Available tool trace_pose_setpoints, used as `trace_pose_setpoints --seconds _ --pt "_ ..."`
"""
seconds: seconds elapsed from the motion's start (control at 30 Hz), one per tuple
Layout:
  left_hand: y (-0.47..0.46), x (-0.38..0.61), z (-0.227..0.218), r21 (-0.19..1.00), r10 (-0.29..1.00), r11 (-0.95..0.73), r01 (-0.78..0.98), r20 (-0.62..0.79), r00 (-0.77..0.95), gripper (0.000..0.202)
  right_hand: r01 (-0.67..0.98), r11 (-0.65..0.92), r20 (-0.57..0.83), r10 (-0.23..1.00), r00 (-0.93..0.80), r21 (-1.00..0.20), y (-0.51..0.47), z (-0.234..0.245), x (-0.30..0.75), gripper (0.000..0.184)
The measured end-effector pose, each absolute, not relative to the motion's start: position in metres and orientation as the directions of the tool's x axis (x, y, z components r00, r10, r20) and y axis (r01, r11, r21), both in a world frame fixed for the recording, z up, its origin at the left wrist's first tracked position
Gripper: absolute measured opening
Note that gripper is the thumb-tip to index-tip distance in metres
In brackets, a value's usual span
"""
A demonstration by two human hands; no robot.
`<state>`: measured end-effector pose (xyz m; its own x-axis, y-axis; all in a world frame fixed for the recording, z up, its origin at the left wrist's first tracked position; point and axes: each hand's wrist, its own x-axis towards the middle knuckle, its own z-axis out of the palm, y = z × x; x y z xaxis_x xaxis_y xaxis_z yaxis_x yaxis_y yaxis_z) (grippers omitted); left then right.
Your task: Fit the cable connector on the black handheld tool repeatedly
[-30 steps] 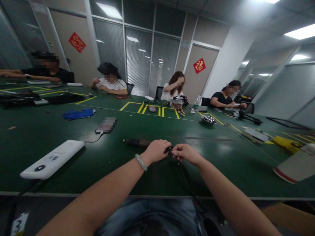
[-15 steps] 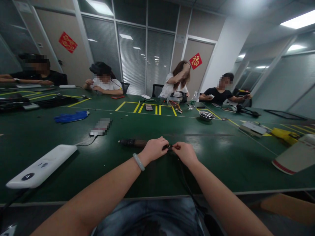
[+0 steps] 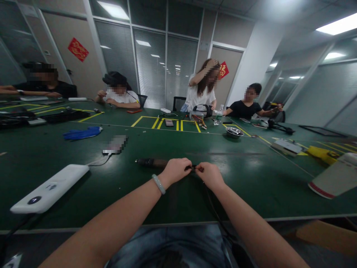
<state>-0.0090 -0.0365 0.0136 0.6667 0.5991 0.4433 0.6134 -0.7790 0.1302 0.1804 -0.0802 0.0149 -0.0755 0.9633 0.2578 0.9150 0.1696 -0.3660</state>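
The left hand point(image 3: 175, 171) grips the dark rod point(image 3: 152, 162), lying parallel to the desk's point(image 3: 251, 193) near edge; the right hand point(image 3: 210, 175) pinches its right tip.

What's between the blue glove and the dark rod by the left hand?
A flat phone-like device lies on the green table between the blue glove and the dark rod, a thin cable trailing from it. Seen in the head view.

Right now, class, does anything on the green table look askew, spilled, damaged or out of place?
Nothing looks spilled or broken. The white device lies slantwise to the table edge, and a blue glove lies alone behind it. The left hand and right hand hold a dark tool.
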Motion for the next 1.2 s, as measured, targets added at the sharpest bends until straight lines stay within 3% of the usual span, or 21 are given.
trace_pose_setpoints --seconds 0.47,0.73,0.97,1.2 --pt "-0.036 -0.009 0.012 0.116 0.593 -0.781 0.614 0.448 0.669 0.012 0.955 0.173 0.252 0.962 -0.11 -0.241 -0.084 0.018 0.172 0.016" --pt "-0.038 -0.003 0.012 0.072 0.588 -0.774 0.629 0.45 0.672 0.006 0.982 0.177 0.293 0.944 -0.15 -0.065 -0.085 0.014 0.166 0.02" --pt "-0.038 -0.001 0.011 0.062 0.615 -0.75 0.658 0.429 0.661 0.006 0.983 0.182 0.268 0.948 -0.171 -0.018 -0.084 0.013 0.164 0.022" --pt "-0.038 -0.001 0.013 0.059 0.596 -0.764 0.642 0.443 0.67 0.005 0.949 0.313 0.24 0.924 -0.297 -0.033 -0.077 0.021 0.175 0.021"
